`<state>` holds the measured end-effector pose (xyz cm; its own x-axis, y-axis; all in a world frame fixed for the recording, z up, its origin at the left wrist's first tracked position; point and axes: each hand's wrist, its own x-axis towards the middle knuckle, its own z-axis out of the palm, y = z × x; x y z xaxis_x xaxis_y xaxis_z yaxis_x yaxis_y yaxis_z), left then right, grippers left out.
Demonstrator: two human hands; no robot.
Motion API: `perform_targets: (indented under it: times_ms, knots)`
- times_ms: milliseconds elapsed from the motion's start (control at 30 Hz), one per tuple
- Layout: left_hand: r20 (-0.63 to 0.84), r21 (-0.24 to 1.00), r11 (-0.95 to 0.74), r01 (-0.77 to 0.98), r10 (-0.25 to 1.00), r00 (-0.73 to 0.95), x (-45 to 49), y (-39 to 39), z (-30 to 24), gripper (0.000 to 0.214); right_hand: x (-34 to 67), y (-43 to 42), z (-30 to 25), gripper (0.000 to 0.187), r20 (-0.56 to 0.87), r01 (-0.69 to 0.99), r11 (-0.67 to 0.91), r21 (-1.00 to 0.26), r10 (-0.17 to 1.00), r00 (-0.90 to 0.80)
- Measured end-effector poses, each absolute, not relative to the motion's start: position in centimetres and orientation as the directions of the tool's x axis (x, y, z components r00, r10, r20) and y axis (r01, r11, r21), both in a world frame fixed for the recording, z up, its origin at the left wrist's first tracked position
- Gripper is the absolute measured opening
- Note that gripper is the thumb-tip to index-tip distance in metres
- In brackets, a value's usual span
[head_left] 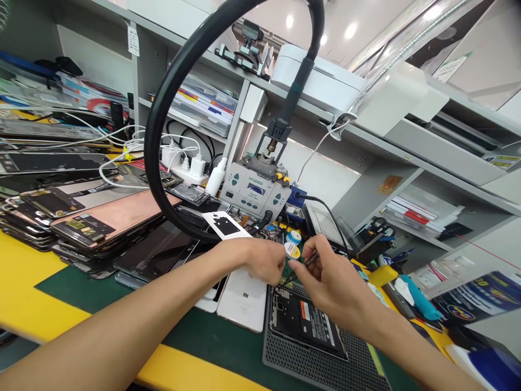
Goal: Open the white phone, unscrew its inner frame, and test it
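Observation:
My left hand [266, 260] is closed in a pinch above the top edge of an opened black phone [305, 320], holding something small I cannot make out. My right hand [331, 279] is curled around a thin dark tool [310, 259] whose tip points toward the left fingers. The opened phone lies on a dark ribbed mat [321, 364]. A white phone back cover [243, 301] lies just left of it, under my left wrist. Small round solder spools [292, 250] sit just behind my fingers.
A grey rework station [255, 190] with a thick black hose [163, 108] looping overhead stands behind my hands. Stacks of phone screens and panels [81, 222] fill the left. White chargers and cables [179, 160] sit at the back. Scissors and tools [382, 228] lie to the right.

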<state>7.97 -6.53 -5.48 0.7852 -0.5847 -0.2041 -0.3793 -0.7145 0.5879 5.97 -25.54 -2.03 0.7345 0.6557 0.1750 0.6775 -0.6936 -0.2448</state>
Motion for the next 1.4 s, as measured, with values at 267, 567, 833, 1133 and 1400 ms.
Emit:
perform_targets:
  times_ms: [267,567,833,1133,1400]
  knots:
    - [-0.218,0.597,-0.712,-0.370,-0.587,0.779,7.9,-6.6,-5.4,0.004,5.6,-25.5,-1.5,0.018,0.152,0.722,-0.665,-0.189,0.707,0.691]
    - [-0.220,0.603,-0.705,-0.374,-0.597,0.772,8.2,-6.6,-5.6,0.005,5.4,-25.8,-1.6,0.013,0.130,0.725,-0.632,-0.273,0.722,0.679]
    - [-0.219,0.593,-0.713,-0.374,-0.590,0.777,8.0,-6.6,-5.4,0.004,5.7,-25.9,-2.0,0.015,0.161,0.714,-0.653,-0.254,0.699,0.697]
    - [-0.216,0.593,-0.717,-0.366,-0.580,0.785,8.0,-6.6,-5.5,0.013,5.4,-26.4,-2.2,0.023,0.185,0.711,-0.657,-0.250,0.689,0.701]
    - [-0.225,0.599,-0.717,-0.356,-0.577,0.785,7.7,-6.7,-5.2,0.008,5.4,-26.4,-2.7,0.023,0.272,0.711,-0.625,-0.323,0.658,0.702]
